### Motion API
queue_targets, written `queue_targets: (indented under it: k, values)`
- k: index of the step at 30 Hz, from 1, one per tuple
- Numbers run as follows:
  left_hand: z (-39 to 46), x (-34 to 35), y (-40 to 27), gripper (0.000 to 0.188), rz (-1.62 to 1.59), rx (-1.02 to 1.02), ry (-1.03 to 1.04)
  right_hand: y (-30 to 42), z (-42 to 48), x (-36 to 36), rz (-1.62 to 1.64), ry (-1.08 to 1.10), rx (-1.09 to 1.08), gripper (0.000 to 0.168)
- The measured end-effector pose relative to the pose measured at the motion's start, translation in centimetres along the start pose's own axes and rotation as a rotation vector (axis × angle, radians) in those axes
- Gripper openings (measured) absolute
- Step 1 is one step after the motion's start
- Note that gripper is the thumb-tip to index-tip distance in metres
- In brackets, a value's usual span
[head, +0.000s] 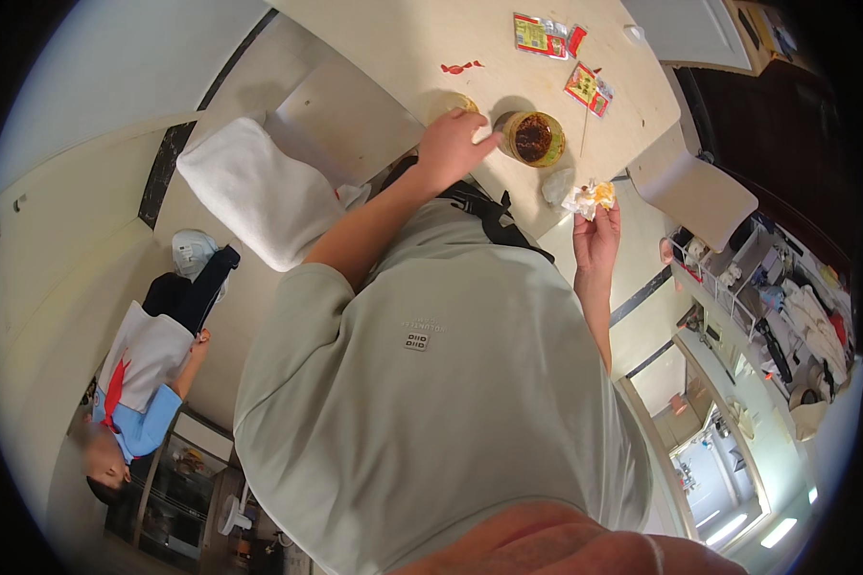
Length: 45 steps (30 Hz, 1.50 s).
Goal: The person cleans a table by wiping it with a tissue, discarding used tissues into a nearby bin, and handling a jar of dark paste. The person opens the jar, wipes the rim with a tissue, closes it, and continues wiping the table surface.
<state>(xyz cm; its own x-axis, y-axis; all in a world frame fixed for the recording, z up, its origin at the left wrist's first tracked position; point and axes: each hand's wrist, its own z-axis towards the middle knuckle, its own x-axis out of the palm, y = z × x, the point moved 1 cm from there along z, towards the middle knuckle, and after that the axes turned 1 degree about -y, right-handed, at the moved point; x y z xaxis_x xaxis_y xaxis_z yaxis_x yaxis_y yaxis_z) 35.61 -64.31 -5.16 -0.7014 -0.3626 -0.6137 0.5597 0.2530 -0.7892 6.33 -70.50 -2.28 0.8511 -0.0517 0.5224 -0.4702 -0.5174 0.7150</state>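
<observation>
My left hand (454, 147) is over the near left part of a pale table (395, 43), thumb spread from the fingers. Its fingers partly hide a yellowish glass dish (449, 103); I cannot tell whether they grip it. Close to the thumb stands an amber glass bowl (561, 140) with dark, speckled sauce (532, 139) in it. My right hand (598, 233), at the table's near edge, pinches a crumpled white tissue (588, 199) with yellow-orange stains. A crumpled clear plastic piece (557, 187) lies between the bowl and the tissue.
Torn red-and-green food packets (539, 34) (587, 88), a thin wooden stick (585, 133) and a red wrapper (462, 67) lie on the table. Chairs stand left (345, 118) and right (697, 190), with white cloth (259, 190) by the left one. Another person (147, 352) is behind me, left.
</observation>
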Motion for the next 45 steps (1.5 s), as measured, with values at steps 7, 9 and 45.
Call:
queue_targets:
  k: [7,9,45]
  values:
    - [0.9,3.3,-2.2,0.019,-0.031,0.001,0.13,0.2,-0.2,-0.4,0.068,-0.003,-0.051,0.03]
    - [1.0,3.6,-2.5,0.017,-0.071,-0.008,0.083,0.0,-0.4,-1.1,0.089,-0.017,-0.062,0.031]
    - [1.0,-3.2,-10.8,0.013,0.139,0.409,-0.012,2.9,-2.2,-5.8,0.307,-0.028,-0.153,0.032]
